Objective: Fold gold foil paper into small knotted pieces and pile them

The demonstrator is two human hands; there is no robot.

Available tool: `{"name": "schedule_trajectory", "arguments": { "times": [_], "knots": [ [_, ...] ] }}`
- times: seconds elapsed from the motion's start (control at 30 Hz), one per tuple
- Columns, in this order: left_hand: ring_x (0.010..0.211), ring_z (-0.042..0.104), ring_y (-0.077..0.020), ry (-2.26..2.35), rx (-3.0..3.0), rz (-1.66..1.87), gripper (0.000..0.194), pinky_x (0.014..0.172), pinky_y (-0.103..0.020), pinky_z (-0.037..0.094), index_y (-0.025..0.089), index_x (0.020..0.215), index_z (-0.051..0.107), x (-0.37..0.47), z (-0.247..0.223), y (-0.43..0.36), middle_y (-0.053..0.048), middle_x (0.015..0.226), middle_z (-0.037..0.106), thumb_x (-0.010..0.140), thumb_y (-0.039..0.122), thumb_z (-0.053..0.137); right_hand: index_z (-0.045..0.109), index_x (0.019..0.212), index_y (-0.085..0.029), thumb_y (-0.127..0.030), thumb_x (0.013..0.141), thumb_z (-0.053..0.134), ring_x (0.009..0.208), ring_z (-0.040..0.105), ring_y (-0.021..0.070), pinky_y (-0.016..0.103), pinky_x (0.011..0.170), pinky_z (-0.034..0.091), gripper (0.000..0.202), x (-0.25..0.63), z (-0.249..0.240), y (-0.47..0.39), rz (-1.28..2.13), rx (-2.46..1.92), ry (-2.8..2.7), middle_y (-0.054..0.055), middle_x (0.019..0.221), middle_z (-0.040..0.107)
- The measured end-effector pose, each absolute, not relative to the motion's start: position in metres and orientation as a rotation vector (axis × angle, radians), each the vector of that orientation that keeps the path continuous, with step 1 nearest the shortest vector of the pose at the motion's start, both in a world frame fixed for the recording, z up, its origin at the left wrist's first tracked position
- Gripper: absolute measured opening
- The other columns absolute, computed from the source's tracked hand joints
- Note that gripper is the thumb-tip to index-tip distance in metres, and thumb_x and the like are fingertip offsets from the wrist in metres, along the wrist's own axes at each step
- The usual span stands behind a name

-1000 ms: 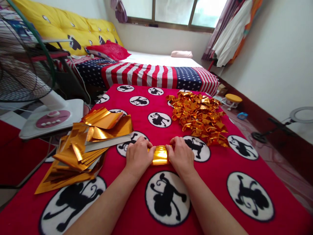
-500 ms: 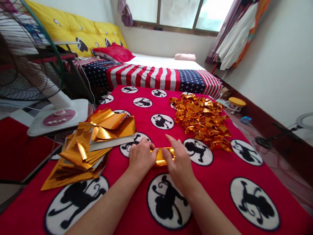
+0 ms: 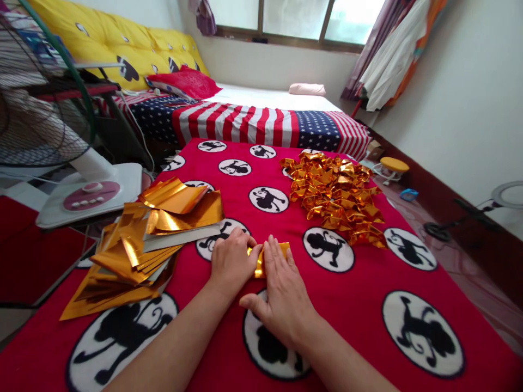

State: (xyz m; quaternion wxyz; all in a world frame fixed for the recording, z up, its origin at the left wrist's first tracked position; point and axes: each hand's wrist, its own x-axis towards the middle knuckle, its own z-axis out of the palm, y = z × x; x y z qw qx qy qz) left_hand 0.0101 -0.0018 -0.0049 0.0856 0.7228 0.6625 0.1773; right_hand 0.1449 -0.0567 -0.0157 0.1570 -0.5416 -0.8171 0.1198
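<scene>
A small folded piece of gold foil paper [image 3: 259,269] lies flat on the red cloth in front of me. My left hand [image 3: 232,258] is closed at its left end, thumb and curled fingers gripping the edge. Flat across its middle presses my right hand [image 3: 281,288], fingers straight and together, thumb spread out to the left. Much of the paper is hidden beneath the hands. To the left is a loose stack of gold foil sheets [image 3: 137,267], some with grey-white undersides showing. A heap of folded gold foil pieces [image 3: 333,190] sits at the far right.
The red cloth [image 3: 347,326] with round monkey patterns covers the work surface. A fan [image 3: 92,188] stands close at the left. Beyond the far edge is a bed [image 3: 253,125] with a striped cover. A yellow stool [image 3: 394,164] is on the floor to the right.
My right hand has gone from a thumb press with raised fingers to lying flat on the foil paper. My left hand stays at its left end. The view has shifted slightly.
</scene>
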Motion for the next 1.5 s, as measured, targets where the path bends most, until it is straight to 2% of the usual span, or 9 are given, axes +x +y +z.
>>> {"name": "schedule_trajectory", "arguments": {
  "times": [0.37,0.47,0.53,0.67,0.73,0.83,1.0,1.23,1.5],
  "knots": [
    [0.08,0.063,-0.0219,1.965,2.203,0.557,0.016,0.075,-0.037,0.044,0.022,0.078,0.069,0.006,-0.002,-0.001,-0.003,0.088,0.067,0.085,0.033,0.06,0.029,0.149,-0.006,-0.063,0.082,0.054,0.147,0.015,0.03,0.051,0.118,0.015,0.092,0.164,-0.02,-0.058,0.192,-1.723,-2.358,0.017,0.157,0.017],
    [0.096,0.061,-0.0271,1.946,2.304,0.643,0.015,0.087,-0.043,0.044,0.019,0.084,0.07,0.011,0.007,-0.005,-0.008,0.096,0.067,0.087,0.026,0.056,0.03,0.149,-0.006,-0.062,0.082,0.053,0.147,0.016,0.0298,0.05,0.118,0.015,0.091,0.162,-0.024,-0.059,0.144,-1.704,-2.355,0.017,0.157,0.019],
    [0.112,0.056,-0.0278,1.749,2.348,0.761,0.022,0.099,-0.044,0.041,0.018,0.099,0.07,0.02,0.011,-0.011,-0.011,0.116,0.064,0.089,0.029,0.054,0.032,0.149,-0.006,-0.059,0.083,0.053,0.147,0.017,0.0303,0.05,0.118,0.015,0.087,0.162,-0.028,-0.06,0.098,-1.676,-2.349,0.017,0.157,0.022],
    [0.146,0.02,-0.0284,1.124,2.366,0.648,0.069,0.117,-0.045,0.026,0.013,0.146,0.036,0.039,0.01,-0.021,-0.014,0.158,0.023,0.09,0.05,0.05,0.035,0.148,-0.015,-0.042,0.087,0.05,0.145,0.021,0.0297,0.051,0.117,0.016,0.068,0.163,-0.035,-0.061,-0.048,-1.592,-2.34,0.013,0.155,0.031],
    [0.149,0.006,-0.0279,1.021,2.309,0.517,0.08,0.12,-0.047,0.018,0.012,0.152,0.02,0.045,0.007,-0.022,-0.015,0.161,0.008,0.091,0.057,0.044,0.036,0.148,-0.02,-0.036,0.088,0.049,0.145,0.024,0.0282,0.05,0.117,0.016,0.064,0.163,-0.036,-0.062,-0.092,-1.582,-2.34,0.01,0.154,0.033],
    [0.149,-0.003,-0.0266,1.015,2.255,0.42,0.085,0.121,-0.049,0.011,0.013,0.154,0.011,0.047,0.003,-0.019,-0.015,0.161,-0.001,0.09,0.063,0.037,0.036,0.148,-0.021,-0.038,0.087,0.051,0.144,0.024,0.0289,0.051,0.117,0.013,0.066,0.161,-0.034,-0.061,-0.078,-1.602,-2.343,0.01,0.155,0.033],
    [0.148,-0.004,-0.0263,1.094,2.277,0.381,0.086,0.121,-0.046,0.01,0.01,0.153,0.014,0.044,0.001,-0.017,-0.016,0.16,-0.001,0.09,0.066,0.032,0.035,0.149,-0.021,-0.044,0.084,0.053,0.145,0.02,0.0331,0.055,0.117,0.01,0.072,0.159,-0.034,-0.06,-0.017,-1.635,-2.351,0.01,0.156,0.03],
    [0.149,0.003,-0.0254,1.246,2.317,0.331,0.083,0.122,-0.043,0.01,0.008,0.152,0.02,0.029,-0.006,-0.019,-0.015,0.16,0.009,0.092,0.065,0.025,0.019,0.153,-0.013,-0.046,0.086,0.046,0.148,0.013,0.0286,0.054,0.118,0.011,0.08,0.163,-0.029,-0.062,0.01,-1.649,-2.379,0.01,0.159,0.018],
    [0.148,0.011,-0.0247,1.44,2.35,0.391,0.074,0.121,-0.042,0.016,0.007,0.149,0.027,0.001,-0.02,-0.005,-0.017,0.159,0.018,0.095,0.056,0.031,0.03,0.149,-0.009,-0.056,0.086,0.05,0.147,0.013,0.0289,0.054,0.117,0.013,0.081,0.163,-0.024,-0.06,0.109,-1.718,-2.375,0.014,0.158,0.018]
  ]
}}
